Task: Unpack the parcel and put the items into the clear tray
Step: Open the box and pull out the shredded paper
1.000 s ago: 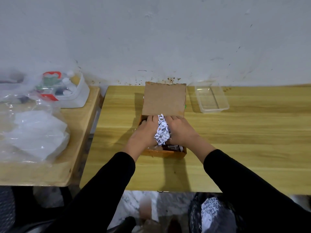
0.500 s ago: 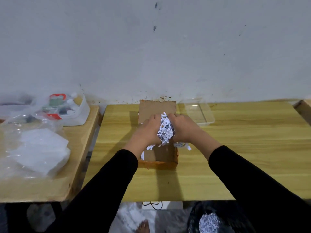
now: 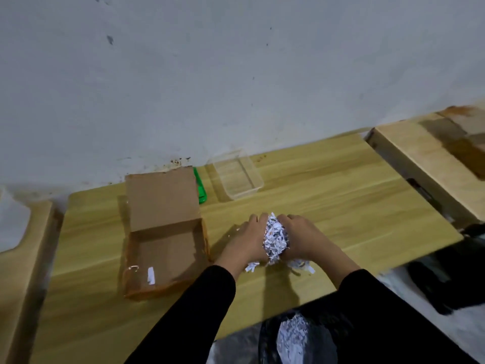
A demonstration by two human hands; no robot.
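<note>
The brown cardboard parcel box lies open on the wooden table, its lid folded back toward the wall. Inside I see a thin ring and a white paper scrap. My left hand and my right hand press together around a wad of shredded paper, held just above the table to the right of the box. Loose strips hang below the hands. The clear tray stands near the wall, beyond my hands, and looks bare inside.
A green object peeks out behind the box lid. A black bag with shredded paper sits below the table's front edge. Another wooden table stands at the right, and a third at the left.
Both hands lifted the shredded paper out of the box and carried it to the right, over the table. The view swung right, so the box now sits at the left.
</note>
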